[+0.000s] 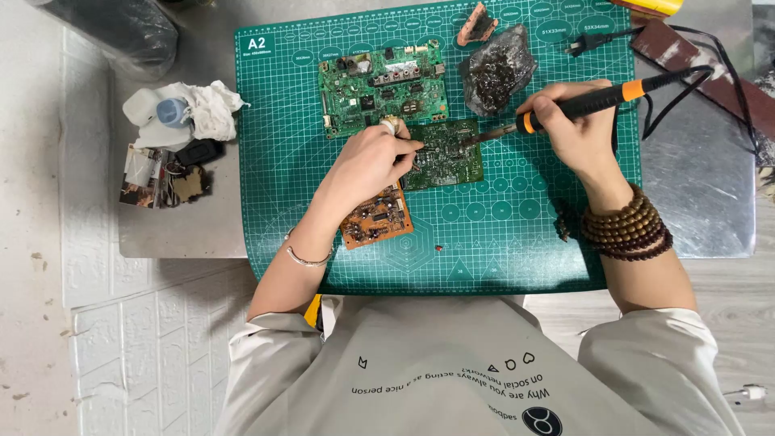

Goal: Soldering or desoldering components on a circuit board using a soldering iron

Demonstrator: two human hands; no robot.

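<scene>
Beige apron (pixel 452 363) fills the lower frame. Right hand (pixel 577 121), fingers closed on a soldering iron (pixel 589 101), sets the tip on a green circuit board (pixel 444 153). Left hand (pixel 371 161) pins that board, fingers curled. Orange board (pixel 373 218) adjacent; green cutting mat (pixel 517 242) on steel counter (pixel 702 194); pale tiled floor (pixel 48 242).

I see bright, even overhead light. Shadows under my hands are soft. The metal bench (pixel 702 186) shows mild glare. Focus is sharp throughout.
</scene>
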